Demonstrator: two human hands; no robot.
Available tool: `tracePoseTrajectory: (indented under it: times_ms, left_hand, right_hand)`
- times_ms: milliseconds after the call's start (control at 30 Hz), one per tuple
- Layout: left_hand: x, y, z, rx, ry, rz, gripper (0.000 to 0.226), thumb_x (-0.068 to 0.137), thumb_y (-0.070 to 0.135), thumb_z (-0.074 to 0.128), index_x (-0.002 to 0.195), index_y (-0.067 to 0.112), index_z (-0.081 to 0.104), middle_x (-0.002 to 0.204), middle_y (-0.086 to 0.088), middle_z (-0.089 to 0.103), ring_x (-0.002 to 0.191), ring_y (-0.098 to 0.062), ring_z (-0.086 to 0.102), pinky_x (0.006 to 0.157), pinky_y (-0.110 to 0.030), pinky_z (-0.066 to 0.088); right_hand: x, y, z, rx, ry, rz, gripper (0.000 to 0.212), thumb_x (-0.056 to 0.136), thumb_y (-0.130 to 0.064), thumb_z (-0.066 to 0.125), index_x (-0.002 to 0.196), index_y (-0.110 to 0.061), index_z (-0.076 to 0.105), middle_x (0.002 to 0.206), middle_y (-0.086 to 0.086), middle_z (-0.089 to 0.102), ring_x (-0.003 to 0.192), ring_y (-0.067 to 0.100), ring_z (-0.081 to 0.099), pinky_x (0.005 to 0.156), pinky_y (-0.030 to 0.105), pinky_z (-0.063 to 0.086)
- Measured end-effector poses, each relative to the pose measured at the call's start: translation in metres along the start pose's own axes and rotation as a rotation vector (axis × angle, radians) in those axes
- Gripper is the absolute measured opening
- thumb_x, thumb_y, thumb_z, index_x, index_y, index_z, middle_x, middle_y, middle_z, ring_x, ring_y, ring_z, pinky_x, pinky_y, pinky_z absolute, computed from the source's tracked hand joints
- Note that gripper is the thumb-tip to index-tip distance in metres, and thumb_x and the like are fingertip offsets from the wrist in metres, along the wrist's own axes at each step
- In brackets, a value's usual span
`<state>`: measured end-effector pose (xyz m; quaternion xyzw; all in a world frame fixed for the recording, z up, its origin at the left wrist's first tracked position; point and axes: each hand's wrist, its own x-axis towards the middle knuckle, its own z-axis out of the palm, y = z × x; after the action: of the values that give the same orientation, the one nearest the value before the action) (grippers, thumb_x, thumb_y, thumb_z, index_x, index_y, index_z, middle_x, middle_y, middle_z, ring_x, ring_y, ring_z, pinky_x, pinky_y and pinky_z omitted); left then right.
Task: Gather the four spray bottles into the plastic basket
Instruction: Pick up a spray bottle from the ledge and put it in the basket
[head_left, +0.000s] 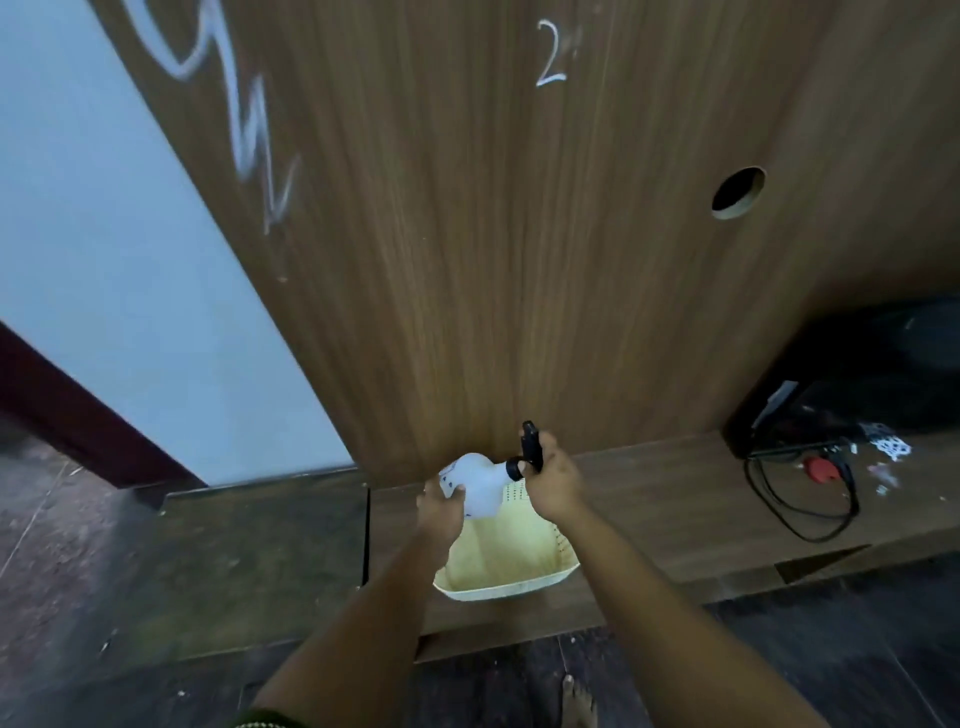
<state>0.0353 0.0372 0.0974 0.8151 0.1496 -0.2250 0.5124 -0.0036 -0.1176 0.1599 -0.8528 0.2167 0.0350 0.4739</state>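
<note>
A white spray bottle (480, 483) with a black trigger head lies tilted on its side in the air, just above the far end of a pale yellow plastic basket (511, 564). My left hand (440, 506) grips the bottle's round body. My right hand (550, 480) is closed around the black trigger head and neck. The basket sits on a low wooden ledge and looks empty where I can see inside it. No other spray bottle is in view.
A tall wooden panel (493, 234) with a round hole (737, 192) rises right behind the basket. On the ledge (675, 509) to the right lie a black cable (800, 499), a red object (821, 467) and dark equipment. A bare foot (576, 701) stands on the dark floor.
</note>
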Motion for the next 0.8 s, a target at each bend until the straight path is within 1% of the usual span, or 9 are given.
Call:
tracePoseTrajectory:
  times_ms: [33,100,233,300,367,533,633,700,800]
  left_hand:
    - [0.002,-0.006,-0.005,-0.036,-0.030,-0.024,0.050,0.096,0.025,0.050,0.143,0.012,0.037,0.144,-0.016,0.045,0.120,-0.035,0.052,0.098,-0.041,0.048]
    - [0.004,-0.011,-0.011,0.036,-0.064,-0.020,0.045,0.097,0.021,0.046,0.141,0.012,0.040,0.142,-0.013,0.048,0.121,-0.033,0.053,0.093,-0.036,0.047]
    - [0.007,-0.009,-0.015,0.350,-0.086,0.048,0.051,0.099,0.025,0.042,0.147,0.009,0.033,0.152,-0.013,0.035,0.135,-0.032,0.041,0.107,-0.033,0.037]
    - [0.018,-0.010,-0.017,0.387,-0.075,0.051,0.052,0.098,0.025,0.044,0.147,0.009,0.033,0.152,-0.013,0.037,0.137,-0.030,0.040,0.109,-0.032,0.034]
    - [0.029,-0.013,-0.020,0.396,-0.045,0.031,0.051,0.096,0.024,0.047,0.144,0.009,0.036,0.148,-0.013,0.043,0.135,-0.029,0.042,0.111,-0.033,0.035]
    - [0.048,-0.031,-0.020,0.370,0.041,-0.043,0.045,0.093,0.020,0.049,0.137,0.011,0.044,0.136,-0.011,0.055,0.123,-0.030,0.053,0.101,-0.037,0.044]
    - [0.051,-0.046,-0.014,0.312,0.085,-0.081,0.042,0.091,0.020,0.052,0.133,0.013,0.047,0.130,-0.010,0.061,0.116,-0.028,0.059,0.096,-0.037,0.048]
    - [0.053,-0.054,-0.008,0.279,0.099,-0.088,0.041,0.091,0.020,0.054,0.131,0.014,0.048,0.127,-0.009,0.063,0.113,-0.027,0.061,0.095,-0.037,0.049]
    - [0.054,-0.056,-0.003,0.293,0.072,-0.102,0.044,0.092,0.020,0.054,0.135,0.015,0.046,0.128,-0.006,0.062,0.114,-0.025,0.060,0.096,-0.035,0.047]
  right_hand:
    - [0.001,-0.003,0.004,-0.018,-0.027,-0.009,0.041,0.095,-0.012,0.048,0.136,-0.014,0.042,0.119,0.016,0.062,0.101,0.033,0.059,0.073,0.027,0.038]
    - [0.002,-0.007,0.011,-0.052,-0.059,-0.032,0.039,0.096,-0.010,0.047,0.134,-0.015,0.047,0.114,0.014,0.063,0.092,0.025,0.054,0.068,0.024,0.036]
    - [0.013,0.000,0.020,-0.163,-0.122,-0.061,0.039,0.095,-0.008,0.044,0.133,-0.017,0.050,0.109,0.016,0.065,0.082,0.020,0.048,0.045,0.011,0.029]
    - [0.025,0.007,0.026,-0.223,-0.150,-0.062,0.038,0.095,-0.009,0.046,0.132,-0.017,0.051,0.111,0.016,0.065,0.086,0.024,0.054,0.052,0.019,0.032]
    - [0.041,0.017,0.037,-0.252,-0.202,-0.070,0.038,0.094,-0.008,0.047,0.131,-0.014,0.052,0.111,0.016,0.066,0.098,0.031,0.060,0.068,0.024,0.035]
    - [0.072,0.034,0.065,-0.404,-0.313,-0.100,0.035,0.095,-0.015,0.049,0.129,-0.013,0.053,0.124,0.012,0.056,0.114,0.029,0.055,0.091,0.030,0.041]
    - [0.087,0.039,0.081,-0.455,-0.263,-0.056,0.032,0.095,-0.027,0.050,0.119,-0.006,0.055,0.116,0.016,0.062,0.107,0.031,0.060,0.087,0.035,0.047]
    - [0.095,0.043,0.092,-0.394,-0.262,0.056,0.034,0.091,-0.028,0.055,0.115,-0.004,0.056,0.114,0.016,0.064,0.106,0.032,0.061,0.084,0.034,0.050]
    - [0.103,0.045,0.107,-0.281,-0.253,0.254,0.038,0.083,-0.025,0.064,0.115,-0.004,0.057,0.116,0.015,0.066,0.106,0.032,0.064,0.087,0.036,0.054]
